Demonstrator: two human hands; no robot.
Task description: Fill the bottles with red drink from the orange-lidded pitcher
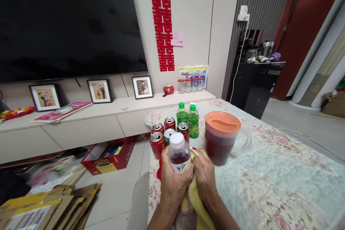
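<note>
Head view: the left hand (172, 185) grasps a white-capped bottle (180, 159), cap up, and the right hand (205, 173) clutches a yellow cloth (199, 203) against the bottle's side. The bottle is in front of five cans (157, 145) and two green bottles (193, 124); an orange-lidded pitcher (219, 147) stands to its right on the floral tablecloth (269, 172).

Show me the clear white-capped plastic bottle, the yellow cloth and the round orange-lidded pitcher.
Clear bottle (179, 154): head view, upper body.
Yellow cloth (197, 198): head view, hanging part.
Orange-lidded pitcher (220, 146): head view, front wall.
</note>
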